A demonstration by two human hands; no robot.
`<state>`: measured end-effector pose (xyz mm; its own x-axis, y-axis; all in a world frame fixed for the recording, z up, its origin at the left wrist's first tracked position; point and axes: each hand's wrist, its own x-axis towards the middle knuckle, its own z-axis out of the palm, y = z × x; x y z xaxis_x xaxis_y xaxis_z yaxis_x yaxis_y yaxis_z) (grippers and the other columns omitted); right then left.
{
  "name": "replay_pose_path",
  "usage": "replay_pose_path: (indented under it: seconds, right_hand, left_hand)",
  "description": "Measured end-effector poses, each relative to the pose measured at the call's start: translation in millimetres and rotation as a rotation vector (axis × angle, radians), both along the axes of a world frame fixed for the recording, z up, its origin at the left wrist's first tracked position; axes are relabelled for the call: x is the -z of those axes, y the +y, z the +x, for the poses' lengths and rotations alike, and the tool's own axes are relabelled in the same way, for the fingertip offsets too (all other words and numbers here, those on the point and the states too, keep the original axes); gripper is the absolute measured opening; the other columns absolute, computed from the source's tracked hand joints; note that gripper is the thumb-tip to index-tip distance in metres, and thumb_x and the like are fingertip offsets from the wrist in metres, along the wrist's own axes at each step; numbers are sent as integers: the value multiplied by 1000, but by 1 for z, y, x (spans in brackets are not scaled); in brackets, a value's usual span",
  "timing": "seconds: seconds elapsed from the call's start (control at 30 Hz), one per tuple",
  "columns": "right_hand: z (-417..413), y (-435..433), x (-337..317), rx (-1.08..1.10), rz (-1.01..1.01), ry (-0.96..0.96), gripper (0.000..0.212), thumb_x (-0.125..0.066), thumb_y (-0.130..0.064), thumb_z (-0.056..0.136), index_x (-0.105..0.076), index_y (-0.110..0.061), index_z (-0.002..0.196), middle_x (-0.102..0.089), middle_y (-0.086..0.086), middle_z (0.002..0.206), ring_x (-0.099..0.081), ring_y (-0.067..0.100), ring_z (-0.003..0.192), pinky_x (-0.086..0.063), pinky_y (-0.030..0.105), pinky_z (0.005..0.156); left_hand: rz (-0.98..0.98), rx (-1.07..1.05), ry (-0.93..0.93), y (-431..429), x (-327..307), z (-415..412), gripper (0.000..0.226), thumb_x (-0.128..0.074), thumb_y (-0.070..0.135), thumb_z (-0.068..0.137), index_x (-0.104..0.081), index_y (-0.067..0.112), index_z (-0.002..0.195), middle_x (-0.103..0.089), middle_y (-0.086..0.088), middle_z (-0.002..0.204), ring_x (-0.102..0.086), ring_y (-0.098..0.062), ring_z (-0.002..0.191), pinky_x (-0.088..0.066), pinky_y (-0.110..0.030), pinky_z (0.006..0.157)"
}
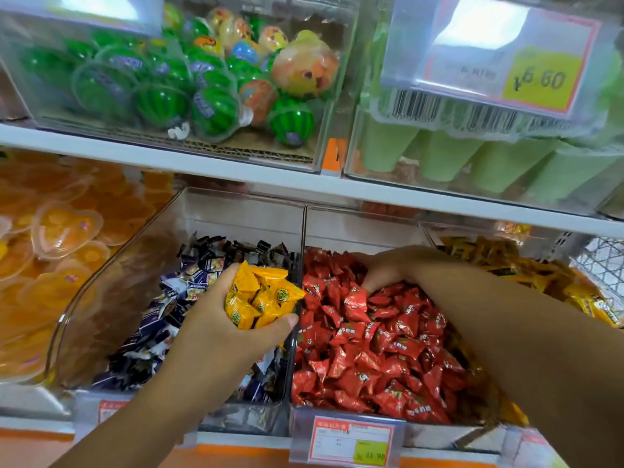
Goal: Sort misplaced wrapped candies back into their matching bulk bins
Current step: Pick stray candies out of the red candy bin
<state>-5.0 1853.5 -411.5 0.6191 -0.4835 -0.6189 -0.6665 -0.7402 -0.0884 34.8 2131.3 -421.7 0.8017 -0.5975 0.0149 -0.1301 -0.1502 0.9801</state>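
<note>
Fistful of yellow candies [261,298] sits in my left hand [216,319], fingers and thumb curled round the bunch, held just above the divider [303,231] between the blue bin [236,211] and the red bin [358,224]. My right hand [388,268] is down at the back of the red bin, fingertips buried among the red candies [381,339]; I can't tell if it's pinching a piece or only raking through. The yellow bin [466,233] is the next one right of the red bin, so the bunch is not home yet. Handling, my guess: each piece is light and small, in slick crinkly wrap, not fragile. A loose bunch like this may spill from the open top of the fist if the grip slackens or the hand tips. The safest hold is a cupped palm under the pile with the thumb closing the front. For single strays, I'd pinch the puffed middle or the crimped end flap, since the smooth faces will likely slide.
</note>
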Motion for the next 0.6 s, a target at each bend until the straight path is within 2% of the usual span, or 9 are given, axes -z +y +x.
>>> replay_pose_path:
  seconds: [0.03, 0.1, 0.13, 0.2, 0.3, 0.4, 0.47, 0.57, 0.6]
  right_hand:
    - [3, -3, 6, 5, -14, -13, 112, -76, -50, 73, 2, -36, 152, -14, 6, 160, -19, 29, 145, -22, 42, 113]
    - [6, -5, 13, -4, -28, -59, 101, -71, -46, 80, -3, -31, 153, -17, 6, 160, -21, 27, 145, -22, 40, 114]
    - [7, -5, 15, -23, -19, -88, 91, -67, -42, 85, -9, -28, 153, -21, 5, 159, -25, 26, 143, -22, 38, 114]
    - [6, -2, 17, -56, -3, -154, 69, -61, -36, 91, -26, -27, 150, -31, 4, 155, -33, 24, 139, -26, 37, 111]
    - [0, -4, 11, 13, 56, -299, 54, -67, -19, 83, -51, -30, 133, -54, 3, 137, -52, 24, 119, -43, 36, 101]
    - [-10, -6, -8, 126, 148, -471, 57, -74, -7, 70, -59, -29, 121, -64, -1, 111, -62, 21, 98, -54, 30, 80]
    - [-17, -5, -23, 142, 177, -594, 50, -75, -3, 70, -62, -28, 111, -65, -3, 99, -63, 17, 86, -56, 28, 70]
    - [-24, 5, -42, 130, 201, -702, 45, -77, -3, 73, -59, -25, 108, -64, -1, 94, -65, 22, 87, -56, 36, 76]
    - [-24, 8, -45, 99, 204, -703, 44, -79, -8, 72, -59, -25, 108, -66, 2, 96, -66, 25, 88, -56, 38, 77]
  left_hand:
    - [1, 17, 1, 0, -1, -1, 86, -81, 32, 71, -33, 42, 142, -59, 30, 104, -58, 13, 82, -44, -14, 75]
    - [19, 66, -39, 0, 0, -1, 50, -79, 28, 73, -53, 45, 113, -68, 23, 83, -63, 7, 74, -48, -15, 65]
    - [20, 88, -63, 0, 0, -1, 38, -78, 27, 74, -58, 42, 102, -70, 19, 84, -66, 0, 74, -51, -16, 63]
    - [-1, 116, -87, 1, 2, -2, 29, -77, 23, 77, -61, 36, 97, -71, 12, 86, -68, -7, 74, -52, -13, 62]
    - [-19, 127, -106, 2, 1, -2, 25, -77, 23, 77, -62, 33, 95, -72, 7, 85, -68, -13, 71, -54, -17, 64]
    - [-6, 118, -106, 1, 1, 0, 30, -77, 24, 76, -62, 31, 101, -72, 10, 85, -68, -8, 71, -52, -20, 66]
    - [6, 95, -79, 0, 3, 2, 44, -79, 27, 75, -60, 29, 114, -72, 13, 89, -68, -4, 76, -53, -24, 75]
    - [-10, 82, -32, -1, 5, 3, 65, -81, 31, 71, -53, 28, 130, -72, 15, 95, -68, 0, 80, -51, -24, 77]
    - [-17, 79, -24, -1, 4, 2, 64, -81, 31, 71, -53, 29, 129, -72, 16, 94, -68, 1, 80, -50, -23, 76]
